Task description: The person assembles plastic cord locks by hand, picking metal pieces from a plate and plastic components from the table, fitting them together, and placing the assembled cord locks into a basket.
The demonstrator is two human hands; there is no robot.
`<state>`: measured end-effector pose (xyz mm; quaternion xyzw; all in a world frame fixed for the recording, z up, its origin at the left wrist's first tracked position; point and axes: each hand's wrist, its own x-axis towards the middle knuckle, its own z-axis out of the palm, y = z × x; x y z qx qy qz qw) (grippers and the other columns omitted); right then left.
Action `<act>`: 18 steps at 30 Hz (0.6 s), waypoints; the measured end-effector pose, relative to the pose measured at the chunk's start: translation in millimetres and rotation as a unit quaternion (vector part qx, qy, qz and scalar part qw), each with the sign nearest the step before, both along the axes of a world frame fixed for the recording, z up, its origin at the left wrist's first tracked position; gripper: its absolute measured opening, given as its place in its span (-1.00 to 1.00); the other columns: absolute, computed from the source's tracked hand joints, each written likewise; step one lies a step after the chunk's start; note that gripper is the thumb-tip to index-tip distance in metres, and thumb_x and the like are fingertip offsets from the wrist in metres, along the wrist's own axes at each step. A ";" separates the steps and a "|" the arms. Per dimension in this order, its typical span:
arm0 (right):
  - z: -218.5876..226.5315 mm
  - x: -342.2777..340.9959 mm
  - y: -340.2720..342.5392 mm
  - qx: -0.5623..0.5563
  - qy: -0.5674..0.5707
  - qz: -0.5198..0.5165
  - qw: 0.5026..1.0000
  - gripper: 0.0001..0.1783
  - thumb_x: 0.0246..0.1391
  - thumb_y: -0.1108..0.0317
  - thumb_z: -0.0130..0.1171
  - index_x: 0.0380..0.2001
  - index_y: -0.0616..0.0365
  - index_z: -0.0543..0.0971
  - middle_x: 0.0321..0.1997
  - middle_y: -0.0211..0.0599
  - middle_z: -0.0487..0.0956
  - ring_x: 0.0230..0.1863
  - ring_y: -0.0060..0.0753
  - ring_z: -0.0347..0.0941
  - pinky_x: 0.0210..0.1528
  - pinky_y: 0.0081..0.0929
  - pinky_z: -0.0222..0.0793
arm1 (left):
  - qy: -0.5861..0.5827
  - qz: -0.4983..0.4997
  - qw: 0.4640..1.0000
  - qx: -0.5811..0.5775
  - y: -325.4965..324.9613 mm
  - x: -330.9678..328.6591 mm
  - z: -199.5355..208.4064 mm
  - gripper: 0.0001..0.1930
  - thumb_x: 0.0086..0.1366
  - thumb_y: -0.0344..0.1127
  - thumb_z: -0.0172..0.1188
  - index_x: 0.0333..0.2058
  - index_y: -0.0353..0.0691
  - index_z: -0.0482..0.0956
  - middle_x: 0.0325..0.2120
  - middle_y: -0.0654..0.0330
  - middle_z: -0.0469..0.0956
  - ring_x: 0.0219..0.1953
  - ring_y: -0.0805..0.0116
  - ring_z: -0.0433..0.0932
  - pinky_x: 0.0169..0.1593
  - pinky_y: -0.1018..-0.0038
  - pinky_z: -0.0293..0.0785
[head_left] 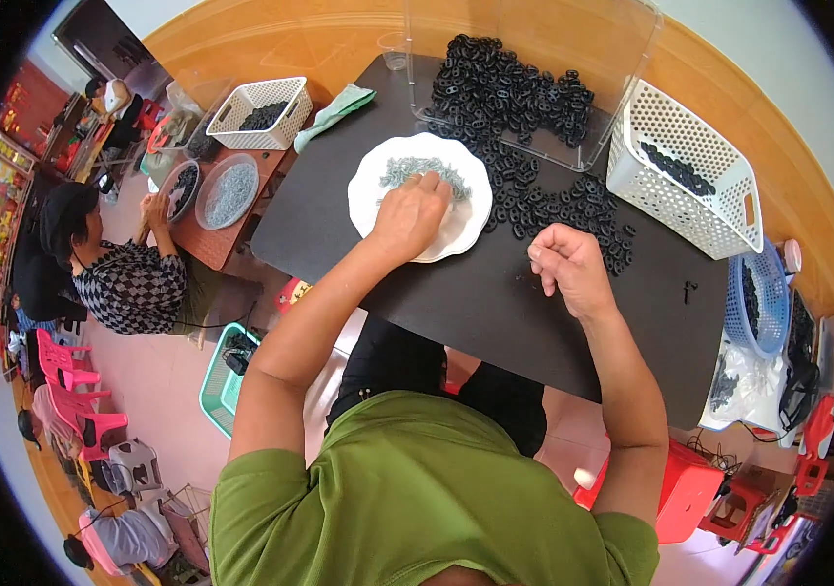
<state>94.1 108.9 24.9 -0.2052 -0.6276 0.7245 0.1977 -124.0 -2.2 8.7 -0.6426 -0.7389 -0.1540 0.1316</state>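
My left hand reaches over a white scalloped plate, its fingers bunched and dipped into a heap of small grey, screw-like pieces. Whatever the fingertips pinch is hidden by the hand. To the right, above the dark tabletop, my right hand is closed, thumb against the curled fingers; I cannot make out anything held in it. Just beyond it spreads a pile of small black oval pieces with holes, spilling from a clear plastic bin tipped on its side.
A white perforated basket with black pieces stands at the table's right edge, beside a blue basket. Two small black bits lie on the right. At the left, a person works at another table with bowls. A green basket sits below.
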 end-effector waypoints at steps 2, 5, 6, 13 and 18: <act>0.1 0.0 -0.4 -0.003 -0.006 0.001 1.000 -0.90 -0.02 0.49 0.07 -0.57 0.23 0.44 -0.64 -0.42 0.40 -0.73 -0.75 0.21 -0.75 -0.78 0.13 | -0.029 0.011 1.000 0.003 -1.5 -2.7 0.8 -0.92 0.01 -0.46 0.00 -0.47 -0.33 0.37 -0.47 0.00 0.42 -0.36 0.04 0.47 -0.36 0.21 0.42; 0.1 -0.2 -0.2 0.002 -0.009 0.004 1.000 -0.90 -0.02 0.49 0.07 -0.57 0.23 0.44 -0.64 -0.42 0.40 -0.72 -0.75 0.21 -0.75 -0.78 0.14 | -0.086 0.044 0.995 0.005 -4.3 -2.7 7.7 -0.90 0.08 -0.43 -0.04 -0.43 -0.36 0.34 -0.46 -0.07 0.46 -0.38 -0.02 0.48 -0.37 0.17 0.41; -0.3 -0.1 -0.5 0.002 -0.009 0.004 1.000 -0.90 -0.02 0.49 0.07 -0.57 0.23 0.44 -0.64 -0.42 0.40 -0.72 -0.75 0.21 -0.75 -0.78 0.14 | -0.114 0.065 0.991 0.004 -5.2 -1.9 10.5 -0.88 0.12 -0.42 -0.06 -0.42 -0.37 0.33 -0.47 -0.10 0.48 -0.40 -0.05 0.49 -0.38 0.15 0.41; -3.1 -1.7 -1.1 -0.001 -0.005 0.010 1.000 -0.90 -0.03 0.48 0.08 -0.56 0.24 0.44 -0.64 -0.42 0.40 -0.72 -0.76 0.21 -0.75 -0.77 0.14 | -0.145 0.143 0.978 -0.055 -6.5 0.5 14.1 -0.81 0.20 -0.35 -0.08 -0.44 -0.41 0.31 -0.60 -0.12 0.50 -0.50 -0.11 0.49 -0.35 0.13 0.38; -2.3 -1.2 -1.5 -0.005 -0.009 0.006 1.000 -0.90 -0.03 0.48 0.09 -0.57 0.24 0.44 -0.64 -0.41 0.41 -0.72 -0.75 0.21 -0.75 -0.77 0.14 | -0.308 0.062 0.949 0.022 -8.6 -4.2 14.5 -0.87 0.16 -0.40 0.00 -0.43 -0.38 0.38 -0.55 -0.09 0.51 -0.48 -0.05 0.50 -0.36 0.23 0.40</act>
